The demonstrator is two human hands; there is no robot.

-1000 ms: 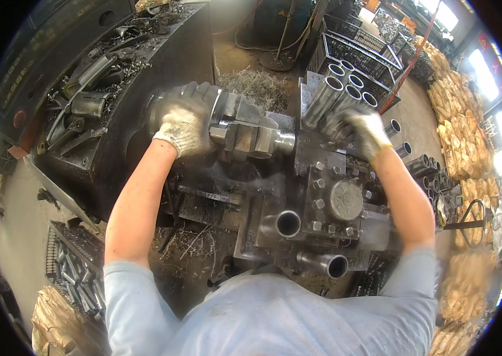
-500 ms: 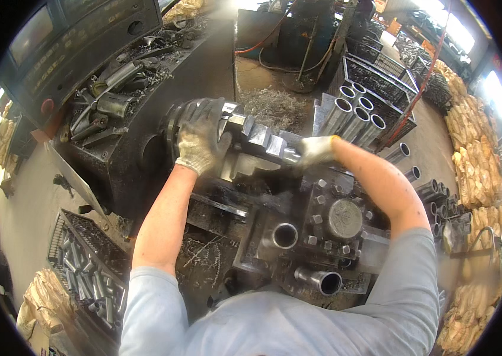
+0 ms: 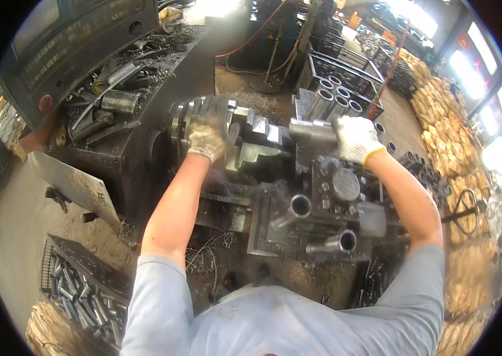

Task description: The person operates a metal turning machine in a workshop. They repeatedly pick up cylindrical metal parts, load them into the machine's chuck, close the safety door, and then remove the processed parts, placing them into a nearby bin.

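Both hands wear knitted gloves with dark grey fingers. My left hand [image 3: 208, 130] lies over the top of a lathe chuck [image 3: 177, 123], its fingers curled on the rim. Stepped steel jaws [image 3: 260, 126] stick out from the chuck to the right of it. In my right hand [image 3: 357, 139] is a short, shiny metal tube [image 3: 312, 131], held roughly level. The tube's left end is apart from the jaws, with a small gap between. Below my right hand sits the dark tool post [image 3: 344, 185] with a round top and bolts around it.
Two tubular parts project toward me from the tool post, one upper [image 3: 300, 206] and one lower [image 3: 341, 242]. Several tubes [image 3: 322, 104] stand upright at the back right by wire crates [image 3: 346, 74]. A bin of cut tubes [image 3: 79, 296] lies lower left. Metal chips litter the machine ledge [image 3: 165, 74].
My right hand has moved right, away from the chuck jaws, and the tube in it now shows clear of them. My left hand stays on the chuck. The view has shifted slightly.
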